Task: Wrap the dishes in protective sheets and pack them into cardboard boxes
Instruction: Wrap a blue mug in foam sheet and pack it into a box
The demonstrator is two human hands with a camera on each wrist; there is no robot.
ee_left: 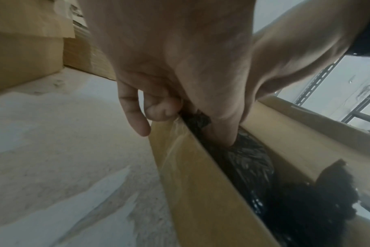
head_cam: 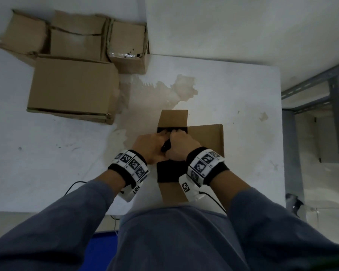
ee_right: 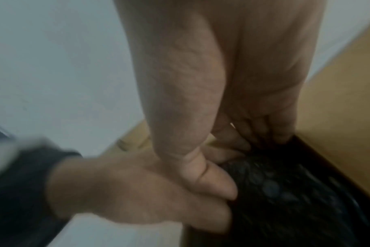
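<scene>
An open cardboard box (head_cam: 205, 137) stands on the white table, its flaps spread out to the far side, the right and towards me. Inside sits a dish wrapped in black bubble wrap (head_cam: 169, 171) (ee_left: 249, 163) (ee_right: 285, 192). Both hands hold this bundle down in the box. My left hand (head_cam: 162, 136) (ee_left: 192, 123) has its thumb pressed into the wrap, and its fingers curl at the box wall (ee_left: 201, 183), pinching a bit of wrap. My right hand (head_cam: 176, 133) (ee_right: 251, 163) grips the bundle with fingers on the far side and thumb nearer. The dish itself is hidden.
Several closed cardboard boxes (head_cam: 72, 87) are grouped at the table's far left. The table top (head_cam: 213, 90) is stained brown in the middle. A grey metal rack (head_cam: 321, 90) stands past the table's right edge. A thin cable (head_cam: 74, 184) trails from the left wrist.
</scene>
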